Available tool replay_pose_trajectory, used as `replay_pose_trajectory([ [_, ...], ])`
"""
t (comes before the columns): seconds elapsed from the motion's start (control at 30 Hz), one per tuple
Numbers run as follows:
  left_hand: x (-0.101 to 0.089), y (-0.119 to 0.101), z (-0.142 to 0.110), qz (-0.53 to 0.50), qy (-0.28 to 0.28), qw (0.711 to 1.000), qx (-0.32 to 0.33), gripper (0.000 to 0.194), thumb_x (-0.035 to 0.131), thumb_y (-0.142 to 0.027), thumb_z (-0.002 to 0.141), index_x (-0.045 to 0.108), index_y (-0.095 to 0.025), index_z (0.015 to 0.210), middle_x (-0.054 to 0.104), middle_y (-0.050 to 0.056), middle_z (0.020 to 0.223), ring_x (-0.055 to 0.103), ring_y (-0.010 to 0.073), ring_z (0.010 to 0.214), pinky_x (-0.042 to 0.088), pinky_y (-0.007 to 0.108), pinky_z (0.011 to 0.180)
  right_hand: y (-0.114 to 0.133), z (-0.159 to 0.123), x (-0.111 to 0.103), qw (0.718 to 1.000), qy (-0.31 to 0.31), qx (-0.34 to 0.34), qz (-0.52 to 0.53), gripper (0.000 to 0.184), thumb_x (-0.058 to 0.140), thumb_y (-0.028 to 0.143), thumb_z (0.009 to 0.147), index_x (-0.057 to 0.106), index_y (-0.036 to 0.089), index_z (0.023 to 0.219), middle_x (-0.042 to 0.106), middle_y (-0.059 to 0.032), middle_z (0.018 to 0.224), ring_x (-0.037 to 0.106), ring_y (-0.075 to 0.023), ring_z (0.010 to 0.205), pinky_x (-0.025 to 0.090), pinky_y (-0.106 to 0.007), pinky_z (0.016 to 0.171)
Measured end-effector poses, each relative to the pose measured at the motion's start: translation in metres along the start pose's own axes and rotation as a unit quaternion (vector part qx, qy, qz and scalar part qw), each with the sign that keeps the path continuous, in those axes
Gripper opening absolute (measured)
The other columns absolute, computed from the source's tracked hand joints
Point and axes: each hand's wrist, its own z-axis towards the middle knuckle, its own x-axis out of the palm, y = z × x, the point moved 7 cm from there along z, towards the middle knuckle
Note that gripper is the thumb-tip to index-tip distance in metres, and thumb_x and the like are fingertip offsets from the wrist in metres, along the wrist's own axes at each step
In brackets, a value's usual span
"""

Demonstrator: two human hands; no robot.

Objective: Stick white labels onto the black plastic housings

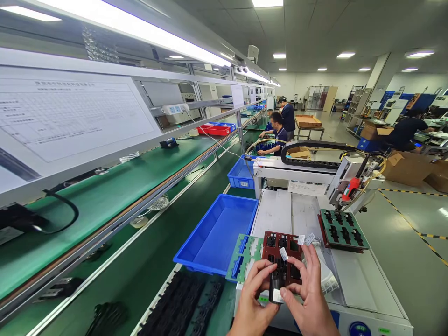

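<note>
Bottom centre of frame: left hand (250,298) and right hand (310,298) both hold a small black part (278,282) between them. Left grip pinches its left edge with thumb and fingers; right grip pinches the right edge and lower end, near a white label on the part's bottom. A small white sticker (283,254) sits on a right fingertip, just above the part.

The part is held just over a dark red fixture (282,252) with black parts seated in its pockets, lying on the white machine table (353,275) at lower centre. Touching the fixture's left side is a green panel board (245,254). At the fixture's upper right lie loose white stickers (306,239); a strip of label backing (327,277) runs down to the right of the right hand.

Right of centre: a second fixture topped by a green plate (343,228), under the machine head with a red-bodied tool (352,186).

Left of the table: a blue bin (219,233), a second blue bin (241,173) further back. Lower left: trays of black parts (182,305). Green conveyor belt (105,196) runs along the left side. Upper centre: two people (282,128) work further down the line; another person (406,133) at far right.
</note>
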Motion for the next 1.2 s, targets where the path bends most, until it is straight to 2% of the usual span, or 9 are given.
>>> replay_pose_trajectory([
  [0.13, 0.002, -0.001, -0.001, -0.009, 0.015, 1.0, 0.007, 0.06, 0.07, -0.006, 0.08, 0.069, -0.029, 0.136, 0.054, 0.013, 0.138, 0.065, 0.0312, 0.125, 0.066, 0.038, 0.092, 0.0, -0.001, 0.0, 1.0, 0.023, 0.018, -0.002, 0.104, 0.074, 0.034, 0.091, 0.004, 0.041, 0.167, 0.027, -0.0157, 0.17, 0.051, -0.033, 0.14, 0.064, -0.036, 0.084],
  [0.37, 0.004, -0.001, -0.002, -0.026, 0.023, 0.999, -0.011, 0.069, 0.067, 0.0, 0.075, 0.067, -0.033, 0.135, 0.05, 0.009, 0.138, 0.067, 0.0283, 0.12, 0.066, 0.035, 0.089, 0.003, -0.002, -0.002, 0.999, 0.029, 0.017, -0.017, 0.101, 0.073, 0.035, 0.094, 0.004, 0.042, 0.167, 0.031, -0.017, 0.167, 0.042, -0.0353, 0.148, 0.064, -0.038, 0.085],
  [0.43, 0.005, -0.001, -0.002, -0.029, 0.021, 0.999, -0.011, 0.072, 0.067, 0.002, 0.073, 0.068, -0.034, 0.135, 0.05, 0.008, 0.139, 0.068, 0.0278, 0.118, 0.066, 0.035, 0.088, 0.001, -0.004, -0.002, 0.999, 0.024, 0.011, -0.025, 0.097, 0.071, 0.035, 0.096, 0.005, 0.041, 0.167, 0.036, -0.0176, 0.164, 0.049, -0.0351, 0.143, 0.065, -0.04, 0.084],
  [0.57, 0.003, 0.001, -0.003, -0.038, 0.017, 0.999, -0.023, 0.07, 0.067, 0.001, 0.073, 0.069, -0.033, 0.134, 0.05, 0.009, 0.139, 0.067, 0.0291, 0.12, 0.066, 0.036, 0.089, -0.003, -0.012, -0.002, 0.997, 0.009, -0.03, -0.063, 0.088, 0.068, 0.035, 0.099, 0.013, 0.041, 0.167, 0.041, -0.0167, 0.161, 0.068, -0.0317, 0.119, 0.069, -0.045, 0.082],
  [0.73, -0.001, 0.004, -0.002, -0.072, 0.014, 0.996, -0.048, 0.062, 0.074, -0.006, 0.075, 0.071, -0.032, 0.131, 0.051, 0.01, 0.139, 0.064, 0.0309, 0.122, 0.066, 0.039, 0.09, -0.009, -0.021, 0.003, 0.993, -0.005, -0.084, -0.084, 0.076, 0.072, 0.036, 0.098, 0.033, 0.045, 0.162, 0.045, -0.0102, 0.162, 0.067, -0.0376, 0.126, 0.073, -0.047, 0.079],
  [0.87, -0.005, 0.007, 0.001, -0.075, 0.014, 0.996, -0.041, 0.059, 0.076, -0.01, 0.075, 0.071, -0.031, 0.13, 0.051, 0.01, 0.138, 0.066, 0.0294, 0.116, 0.067, 0.039, 0.086, -0.021, -0.019, 0.004, 0.994, -0.038, -0.086, -0.055, 0.083, 0.075, 0.04, 0.095, 0.028, 0.046, 0.164, 0.049, -0.0092, 0.159, 0.064, -0.0412, 0.131, 0.074, -0.049, 0.075],
  [0.97, -0.008, 0.007, 0.002, -0.041, 0.013, 0.999, -0.018, 0.055, 0.073, -0.012, 0.081, 0.07, -0.032, 0.133, 0.051, 0.011, 0.137, 0.066, 0.0289, 0.118, 0.068, 0.039, 0.087, -0.025, -0.016, 0.004, 0.989, -0.064, -0.121, -0.052, 0.08, 0.071, 0.04, 0.098, 0.025, 0.048, 0.163, 0.041, -0.0072, 0.166, 0.062, -0.0409, 0.134, 0.074, -0.05, 0.075],
  [1.07, -0.011, 0.006, 0.001, -0.02, 0.011, 1.0, 0.008, 0.055, 0.071, -0.013, 0.083, 0.069, -0.032, 0.135, 0.052, 0.011, 0.136, 0.068, 0.0274, 0.115, 0.068, 0.036, 0.084, -0.026, -0.011, 0.004, 0.983, -0.077, -0.153, -0.07, 0.085, 0.071, 0.035, 0.097, 0.019, 0.047, 0.164, 0.033, -0.0085, 0.17, 0.059, -0.0404, 0.137, 0.069, -0.057, 0.089],
  [1.2, -0.014, 0.004, -0.002, 0.057, -0.012, 0.995, 0.086, 0.048, 0.071, -0.018, 0.086, 0.073, -0.032, 0.132, 0.062, 0.013, 0.129, 0.067, 0.0292, 0.119, 0.065, 0.039, 0.093, -0.043, -0.001, 0.015, 0.987, -0.051, -0.117, -0.099, 0.107, 0.082, 0.03, 0.083, 0.016, 0.034, 0.167, 0.038, -0.0158, 0.165, 0.058, -0.0442, 0.137, 0.055, -0.064, 0.109],
])
